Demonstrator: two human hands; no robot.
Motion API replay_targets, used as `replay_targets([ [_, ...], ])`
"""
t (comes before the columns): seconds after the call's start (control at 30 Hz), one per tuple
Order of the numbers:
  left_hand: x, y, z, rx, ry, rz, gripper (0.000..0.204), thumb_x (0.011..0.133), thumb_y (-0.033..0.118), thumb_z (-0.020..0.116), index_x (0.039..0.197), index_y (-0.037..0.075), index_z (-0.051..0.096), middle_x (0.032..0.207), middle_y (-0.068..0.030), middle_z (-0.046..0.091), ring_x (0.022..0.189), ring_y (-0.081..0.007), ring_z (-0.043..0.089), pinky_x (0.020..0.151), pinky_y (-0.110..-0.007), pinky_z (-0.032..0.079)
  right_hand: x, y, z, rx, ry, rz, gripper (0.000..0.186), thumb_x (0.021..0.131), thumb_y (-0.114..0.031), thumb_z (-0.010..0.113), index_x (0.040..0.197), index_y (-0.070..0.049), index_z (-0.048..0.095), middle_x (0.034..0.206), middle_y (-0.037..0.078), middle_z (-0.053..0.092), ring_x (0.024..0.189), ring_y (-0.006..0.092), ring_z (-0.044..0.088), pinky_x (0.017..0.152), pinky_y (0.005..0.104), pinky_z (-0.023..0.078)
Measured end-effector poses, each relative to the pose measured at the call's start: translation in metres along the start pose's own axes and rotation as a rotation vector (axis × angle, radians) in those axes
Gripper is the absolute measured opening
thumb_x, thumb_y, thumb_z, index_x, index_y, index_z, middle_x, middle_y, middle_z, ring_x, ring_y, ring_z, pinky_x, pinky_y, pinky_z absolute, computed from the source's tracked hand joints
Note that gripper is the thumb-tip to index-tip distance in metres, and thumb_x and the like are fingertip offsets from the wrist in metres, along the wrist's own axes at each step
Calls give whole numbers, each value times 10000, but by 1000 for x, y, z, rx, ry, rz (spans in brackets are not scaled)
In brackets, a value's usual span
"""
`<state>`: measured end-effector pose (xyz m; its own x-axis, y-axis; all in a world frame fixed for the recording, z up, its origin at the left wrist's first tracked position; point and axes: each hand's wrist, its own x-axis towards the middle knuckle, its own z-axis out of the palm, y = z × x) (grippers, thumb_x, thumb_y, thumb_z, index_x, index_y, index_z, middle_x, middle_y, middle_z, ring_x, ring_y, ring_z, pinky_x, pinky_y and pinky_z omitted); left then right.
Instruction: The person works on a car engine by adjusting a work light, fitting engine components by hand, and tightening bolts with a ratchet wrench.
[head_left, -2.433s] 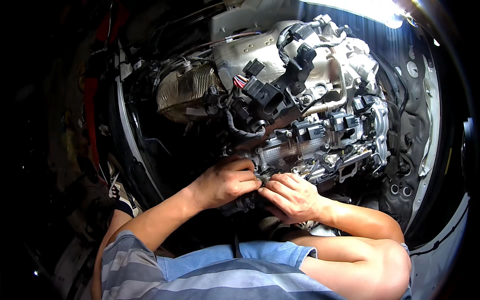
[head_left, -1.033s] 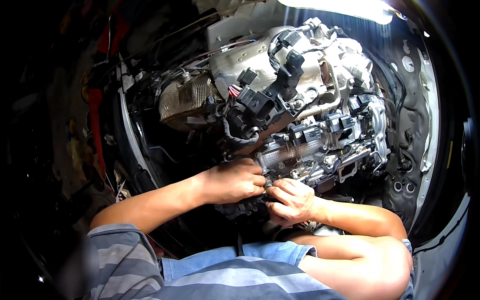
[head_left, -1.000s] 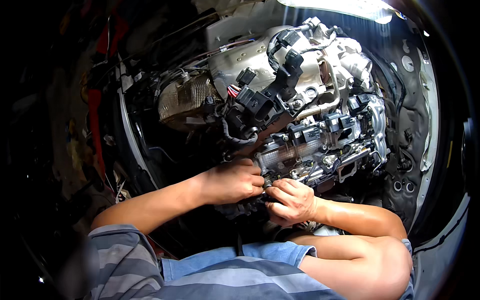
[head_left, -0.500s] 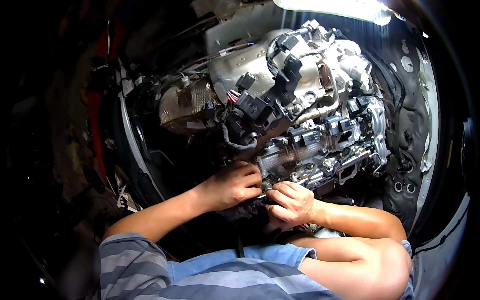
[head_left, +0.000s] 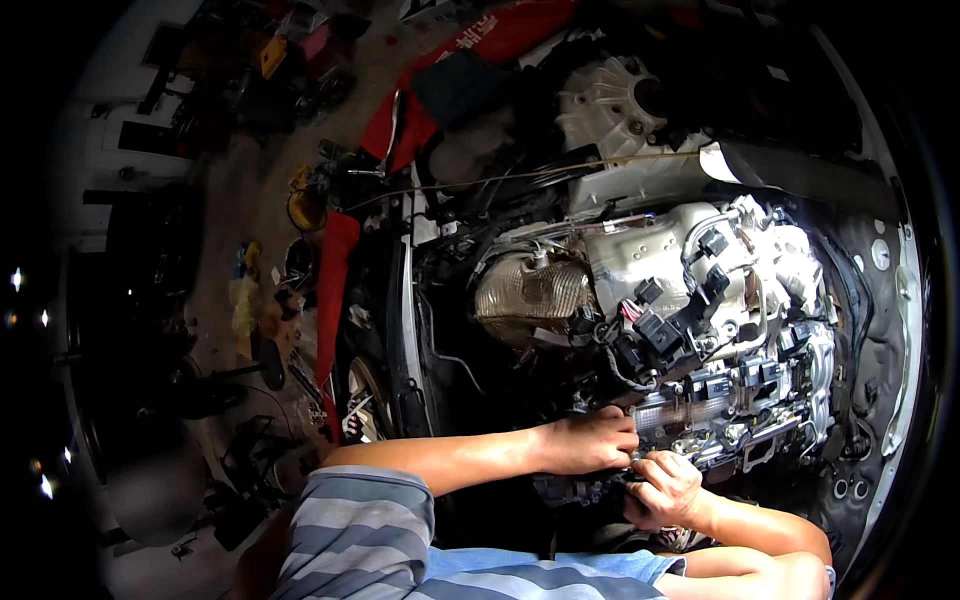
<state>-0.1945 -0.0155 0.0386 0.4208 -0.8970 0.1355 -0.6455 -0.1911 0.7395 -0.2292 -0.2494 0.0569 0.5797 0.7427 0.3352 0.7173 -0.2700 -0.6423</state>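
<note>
At the near left end of the car engine (head_left: 690,412), my left hand (head_left: 590,441) is closed, its fingertips against the engine's edge. My right hand (head_left: 665,487) is just right of it and nearer to me, fingers curled and pinched at the same spot. Whatever the fingertips hold is small and hidden between the hands. Beyond them, black coil units (head_left: 712,385) sit in a row along the engine top. A black electrical connector (head_left: 660,332) with coloured wires and a corrugated black hose (head_left: 628,380) lie just past my left hand.
A dimpled metal heat shield (head_left: 528,298) and a smooth silver cover (head_left: 648,250) rise behind. The pale body edge (head_left: 408,300) runs along the left, with a red cloth (head_left: 337,290) beside it. A bright lamp (head_left: 716,162) hangs at the far side. Tools litter the floor at left.
The view has swung left and up, so the engine and hands appear lower and further right, and more floor shows. Both hands stay at the same spot on the engine.
</note>
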Motion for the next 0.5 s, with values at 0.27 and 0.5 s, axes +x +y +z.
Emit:
replay_targets([
  [0.27, 8, -2, 3, 140, 4, 51, 152, 773, 217, 592, 659, 120, 617, 846, -12, 556, 965, -227, 518, 950, -432, 388, 7, 1, -2, -19, -31, 14, 282, 563, -211, 746, 797, -90, 647, 917, 124, 661, 838, 303, 651, 715, 383, 539],
  [0.5, -43, 4, -93, 127, 85, 105, 237, 891, 139, 591, 1097, 62, 678, 1103, -54, 638, 1060, -195, 602, 822, -350, 511, 10, -8, -6, -77, -79, 98, 325, 578, -256, 745, 840, -90, 651, 927, 127, 653, 848, 318, 641, 719, 410, 523],
])
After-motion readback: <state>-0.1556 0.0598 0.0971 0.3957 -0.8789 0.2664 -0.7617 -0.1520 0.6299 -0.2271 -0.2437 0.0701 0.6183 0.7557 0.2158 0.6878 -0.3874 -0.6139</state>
